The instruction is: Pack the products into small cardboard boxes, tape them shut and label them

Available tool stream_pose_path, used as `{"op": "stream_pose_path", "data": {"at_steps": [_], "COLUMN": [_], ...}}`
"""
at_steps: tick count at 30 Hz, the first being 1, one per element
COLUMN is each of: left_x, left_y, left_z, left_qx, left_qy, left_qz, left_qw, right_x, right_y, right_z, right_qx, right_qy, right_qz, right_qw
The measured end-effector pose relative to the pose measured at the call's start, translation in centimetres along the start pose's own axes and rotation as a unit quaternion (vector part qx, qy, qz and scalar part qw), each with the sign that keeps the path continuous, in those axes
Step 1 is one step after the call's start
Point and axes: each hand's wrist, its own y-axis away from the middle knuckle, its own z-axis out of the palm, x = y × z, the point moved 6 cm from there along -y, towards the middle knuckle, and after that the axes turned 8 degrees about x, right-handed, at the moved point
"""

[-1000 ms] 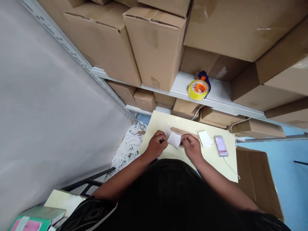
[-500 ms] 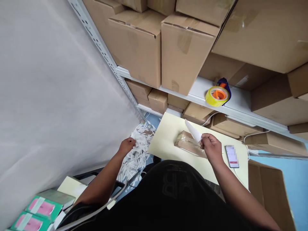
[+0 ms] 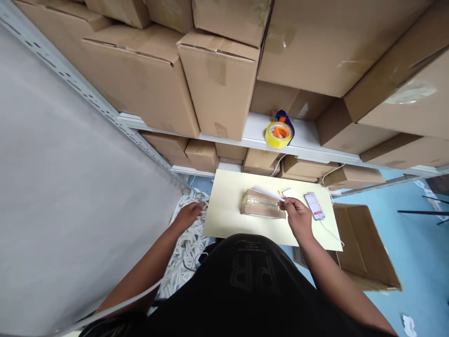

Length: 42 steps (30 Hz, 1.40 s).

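Left hand (image 3: 190, 216) hangs off the edge of the desk (image 3: 224, 196) above the paper scraps (image 3: 187, 252), so it's not crowding the box. Blurry, can't tell if those fingers hold anything. Taped box (image 3: 261, 208) sits mid-desk, probably for easy reach. Right hand (image 3: 299, 217) has its fingers pinched on one end of a white sheet (image 3: 268, 192), leaving the rest free over the box. Phone's (image 3: 313, 206) off right, likely out of the way. Versus half a second ago, the sheet's tipped flatter.
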Motion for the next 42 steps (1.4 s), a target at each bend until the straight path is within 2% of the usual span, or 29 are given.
{"op": "stream_pose_path", "data": {"at_steps": [2,3,5,6,7,9,12,15,17,20,23,25,28,32,35,38,40,42], "left_x": [6.3,9.1,13.2,14.7,16.0,17.4,17.9,18.2,18.7,19.5,19.9,19.7,19.2,18.4,17.6,17.0,16.8,16.3], "left_y": [1.7,2.7,4.5,5.2,5.6,5.8,5.4,5.1,4.9,4.8,5.1,5.3,5.0,3.6,2.3,1.5,1.2,1.0], "left_z": [5.0,7.2,11.2,12.6,13.6,14.8,15.4,16.2,16.5,16.7,17.0,17.1,17.2,18.0,19.3,20.4,20.3,19.5], "left_qx": [-0.138,-0.196,-0.287,-0.312,-0.312,-0.277,-0.212,-0.187,-0.156,-0.095,-0.068,-0.059,-0.036,-0.007,-0.018,-0.029,-0.002,0.049], "left_qy": [0.149,0.197,0.236,0.242,0.25,0.257,0.242,0.16,0.09,0.021,0.014,0.02,-0.006,-0.142,-0.264,-0.319,-0.309,-0.272], "left_qz": [0.03,0.025,-0.015,-0.027,-0.024,-0.017,-0.007,0.024,0.073,0.153,0.192,0.194,0.186,0.197,0.214,0.23,0.236,0.225], "left_qw": [0.979,0.96,0.928,0.918,0.916,0.926,0.947,0.969,0.981,0.983,0.979,0.979,0.982,0.97,0.94,0.919,0.921,0.934], "right_x": [0.7,1.1,1.7,1.9,2.0,2.3,3.2,4.9,6.2,7.8,8.9,9.2,9.5,10.0,10.5,10.6,10.6,10.9], "right_y": [0.4,0.6,1.0,1.1,1.2,1.4,1.4,0.8,0.0,-1.1,-2.2,-2.9,-3.9,-5.2,-5.7,-5.7,-5.8,-6.2], "right_z": [-0.5,-0.7,-1.2,-1.5,-1.9,-2.4,-3.0,-3.0,-2.7,-2.0,-1.4,-1.1,-0.6,0.2,1.6,2.9,3.0,2.4], "right_qx": [0.009,0.011,0.019,0.026,0.032,0.043,0.044,0.019,-0.017,-0.07,-0.062,-0.036,-0.02,-0.027,-0.06,-0.07,-0.058,-0.039], "right_qy": [0.01,0.013,0.022,0.029,0.039,0.059,0.069,0.051,0.008,-0.095,-0.144,-0.127,-0.062,0.094,0.237,0.343,0.371,0.365], "right_qz": [-0.003,-0.009,-0.033,-0.054,-0.081,-0.143,-0.206,-0.192,-0.136,-0.011,0.084,0.104,0.085,0.023,-0.051,-0.142,-0.161,-0.135], "right_qw": [1.0,1.0,0.999,0.998,0.995,0.987,0.975,0.98,0.991,0.993,0.984,0.986,0.994,0.995,0.968,0.926,0.913,0.92]}}
